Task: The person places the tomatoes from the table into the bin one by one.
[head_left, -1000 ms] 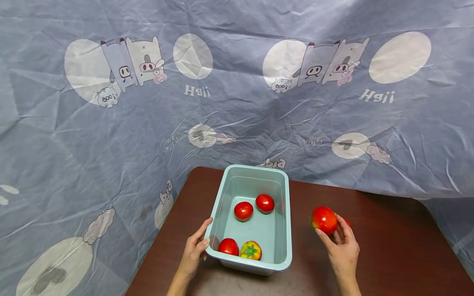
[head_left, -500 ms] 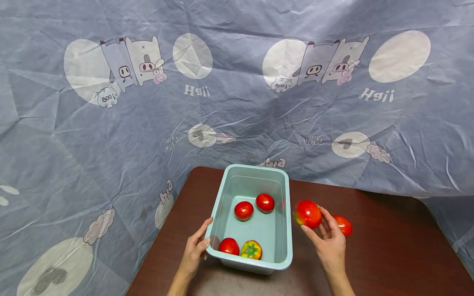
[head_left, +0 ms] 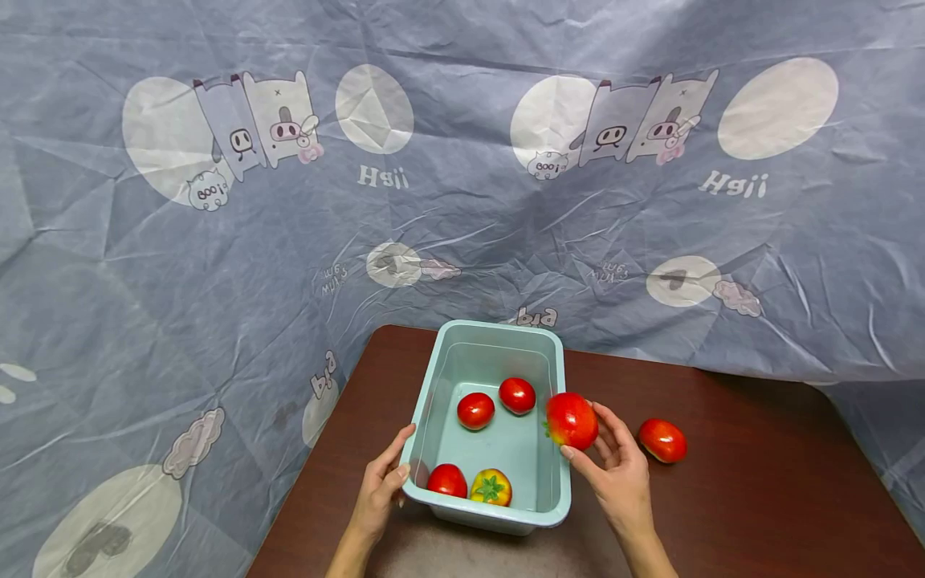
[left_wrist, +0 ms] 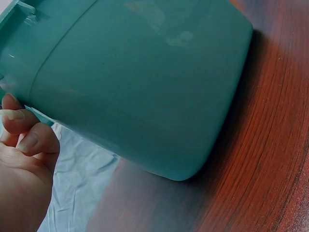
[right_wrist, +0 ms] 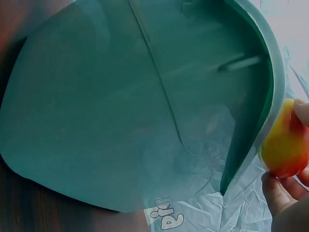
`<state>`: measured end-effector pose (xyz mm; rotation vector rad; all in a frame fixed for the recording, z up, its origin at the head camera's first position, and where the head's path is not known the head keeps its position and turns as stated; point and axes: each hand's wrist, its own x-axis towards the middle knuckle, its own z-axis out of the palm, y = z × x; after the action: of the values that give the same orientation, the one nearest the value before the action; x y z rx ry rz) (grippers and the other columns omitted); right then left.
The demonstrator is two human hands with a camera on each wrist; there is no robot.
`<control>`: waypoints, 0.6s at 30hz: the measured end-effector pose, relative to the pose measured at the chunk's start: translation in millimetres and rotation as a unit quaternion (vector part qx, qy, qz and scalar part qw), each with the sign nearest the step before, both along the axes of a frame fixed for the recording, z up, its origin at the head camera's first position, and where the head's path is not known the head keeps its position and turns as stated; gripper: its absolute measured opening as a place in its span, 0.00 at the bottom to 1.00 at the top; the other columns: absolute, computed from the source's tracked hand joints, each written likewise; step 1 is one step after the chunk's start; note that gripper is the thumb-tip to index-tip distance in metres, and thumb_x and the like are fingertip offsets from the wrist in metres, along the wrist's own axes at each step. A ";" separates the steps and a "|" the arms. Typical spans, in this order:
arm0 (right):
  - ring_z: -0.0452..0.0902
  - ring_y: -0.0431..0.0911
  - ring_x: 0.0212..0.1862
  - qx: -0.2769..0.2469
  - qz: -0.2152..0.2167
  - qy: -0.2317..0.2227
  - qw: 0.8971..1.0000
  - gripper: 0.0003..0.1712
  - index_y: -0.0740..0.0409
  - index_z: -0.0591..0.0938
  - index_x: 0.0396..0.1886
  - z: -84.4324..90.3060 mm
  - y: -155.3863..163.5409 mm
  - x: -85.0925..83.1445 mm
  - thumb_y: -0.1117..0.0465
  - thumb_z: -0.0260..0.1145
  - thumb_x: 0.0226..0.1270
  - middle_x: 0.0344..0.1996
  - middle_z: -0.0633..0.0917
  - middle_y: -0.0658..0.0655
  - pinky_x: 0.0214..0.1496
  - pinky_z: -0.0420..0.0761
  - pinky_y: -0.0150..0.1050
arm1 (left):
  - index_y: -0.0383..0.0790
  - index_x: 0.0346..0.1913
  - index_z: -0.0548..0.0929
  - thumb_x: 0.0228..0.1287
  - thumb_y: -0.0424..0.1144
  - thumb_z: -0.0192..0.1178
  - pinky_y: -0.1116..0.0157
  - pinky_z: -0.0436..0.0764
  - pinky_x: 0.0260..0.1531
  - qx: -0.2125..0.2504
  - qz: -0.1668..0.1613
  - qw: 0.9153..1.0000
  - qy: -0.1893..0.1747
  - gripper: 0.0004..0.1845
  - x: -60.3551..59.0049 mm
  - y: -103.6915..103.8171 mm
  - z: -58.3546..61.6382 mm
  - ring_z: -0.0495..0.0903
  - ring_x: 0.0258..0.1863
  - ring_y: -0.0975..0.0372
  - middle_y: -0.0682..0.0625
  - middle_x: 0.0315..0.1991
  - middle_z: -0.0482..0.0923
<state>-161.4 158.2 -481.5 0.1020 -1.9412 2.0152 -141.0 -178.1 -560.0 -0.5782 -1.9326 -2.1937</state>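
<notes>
A pale teal plastic tub [head_left: 556,377] stands on a dark brown table [head_left: 759,498]. Inside lie two red tomatoes [head_left: 475,410] [head_left: 517,396] at the middle, another red one [head_left: 446,481] and a yellow-red one with a green stalk [head_left: 490,487] at the near end. My right hand [head_left: 614,470] holds a red tomato [head_left: 572,420] in its fingertips just over the tub's right rim; the right wrist view shows that tomato [right_wrist: 284,143] beside the tub's outer wall [right_wrist: 96,121]. My left hand [head_left: 377,487] grips the tub's near left rim, thumb on the edge [left_wrist: 29,135].
One more red tomato [head_left: 662,440] lies on the table to the right of the tub. A grey-blue printed cloth [head_left: 289,209] hangs behind the table and drapes over its left side.
My right hand has carried the tomato leftward from over the table to the tub's right rim, uncovering the tomato lying on the table. The left hand and tub stay still.
</notes>
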 end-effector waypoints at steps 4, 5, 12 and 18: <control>0.78 0.43 0.59 0.015 0.028 0.033 0.999 0.45 0.66 0.70 0.66 -1.9 0.0 -0.4 0.82 0.72 0.44 0.60 0.77 0.56 0.59 0.77 0.29 | 0.27 0.71 0.61 0.66 0.28 0.44 0.60 0.60 0.04 0.001 0.001 1.000 -0.001 0.30 0.1 0.4 -0.2 0.58 0.15 0.47 0.53 0.24 0.72; 0.77 0.44 0.60 0.016 0.033 0.040 0.999 0.45 0.66 0.70 0.66 -2.5 0.4 -0.6 0.82 0.72 0.44 0.60 0.77 0.55 0.59 0.77 0.30 | 0.27 0.71 0.61 0.66 0.28 0.44 0.60 0.60 0.04 0.000 0.002 1.000 -0.001 0.30 0.1 0.4 0.0 0.58 0.15 0.47 0.54 0.23 0.71; 0.80 0.46 0.56 0.012 0.017 0.054 0.998 0.40 0.71 0.71 0.63 -8.0 6.3 -1.2 0.83 0.71 0.45 0.56 0.79 0.52 0.57 0.79 0.32 | 0.28 0.71 0.61 0.66 0.28 0.44 0.62 0.61 0.04 0.000 0.001 1.000 -0.002 0.30 0.9 0.8 0.3 0.59 0.14 0.49 0.57 0.25 0.72; 0.83 0.42 0.51 -0.008 -0.034 0.023 0.999 0.36 0.70 0.74 0.60 -9.5 17.4 -3.5 0.83 0.70 0.47 0.51 0.82 0.51 0.53 0.80 0.28 | 0.27 0.71 0.61 0.66 0.28 0.44 0.60 0.61 0.05 -0.001 0.003 1.000 -0.005 0.29 0.7 0.3 0.1 0.59 0.15 0.48 0.58 0.25 0.71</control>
<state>-164.9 175.6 -491.0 0.0756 -1.8746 1.9677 -140.3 -177.8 -559.9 -0.5633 -1.9386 -2.1956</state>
